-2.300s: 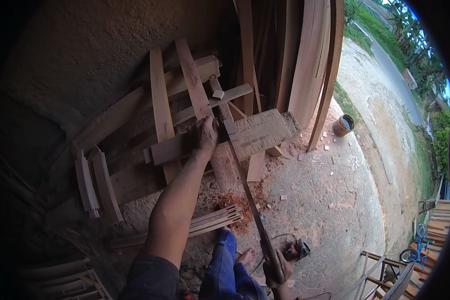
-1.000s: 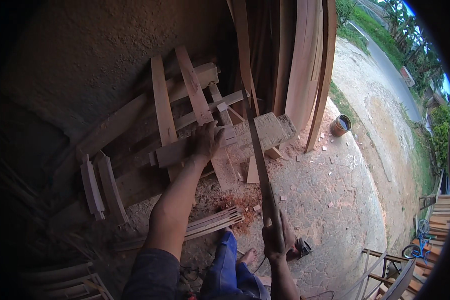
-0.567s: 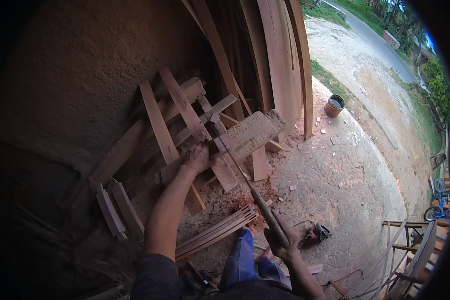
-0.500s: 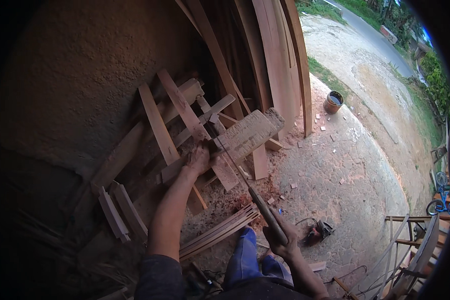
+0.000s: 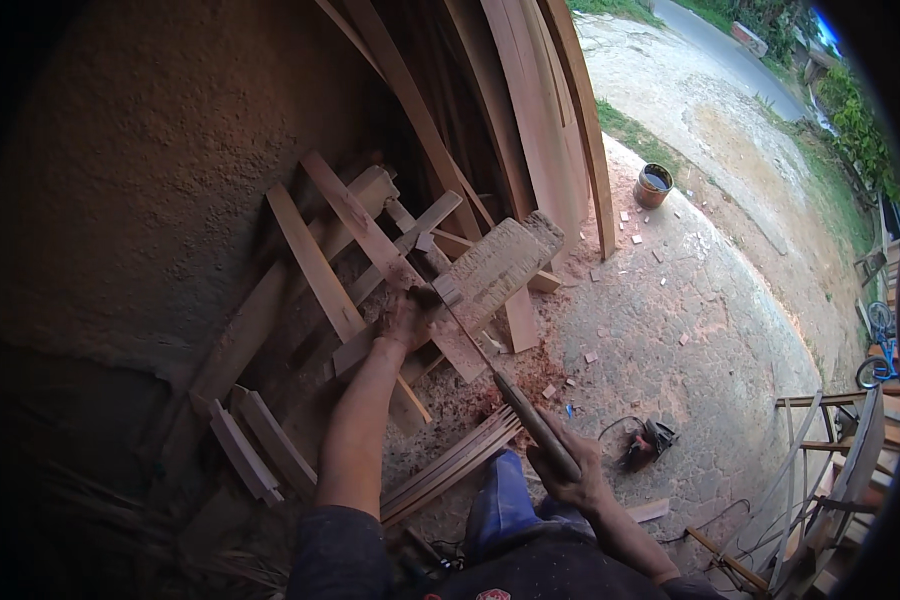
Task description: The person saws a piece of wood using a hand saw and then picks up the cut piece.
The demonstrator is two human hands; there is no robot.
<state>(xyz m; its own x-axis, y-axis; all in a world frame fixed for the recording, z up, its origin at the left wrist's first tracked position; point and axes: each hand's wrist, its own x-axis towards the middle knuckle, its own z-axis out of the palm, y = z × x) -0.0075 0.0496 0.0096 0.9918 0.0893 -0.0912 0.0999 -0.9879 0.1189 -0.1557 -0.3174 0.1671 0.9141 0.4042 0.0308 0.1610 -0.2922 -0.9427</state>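
Observation:
My right hand (image 5: 577, 462) is closed round the thick wooden handle of a long tool (image 5: 537, 425). From the handle a thin, dark metal part runs up and left toward my left hand; it shows edge-on, so its kind is unclear. At the near left end of a rough, thick wooden block (image 5: 495, 265), my left hand (image 5: 402, 320) is bent over the wood beside a flat plank (image 5: 360, 215). Its fingers are in shadow, next to a dark shape, and what they grip is hidden. The tool's tip lies close to these fingers.
Several boards (image 5: 525, 120) lean against the wall at the back. Thin strips (image 5: 460, 455) lie by my legs. A corded power tool (image 5: 650, 445) stands on the cracked floor to the right, with a bucket (image 5: 653, 185) farther off. Wood chips are scattered about.
The whole view has tilted and shifted a little. Both hands keep their places at the block and on the tool's handle, with only slight movement.

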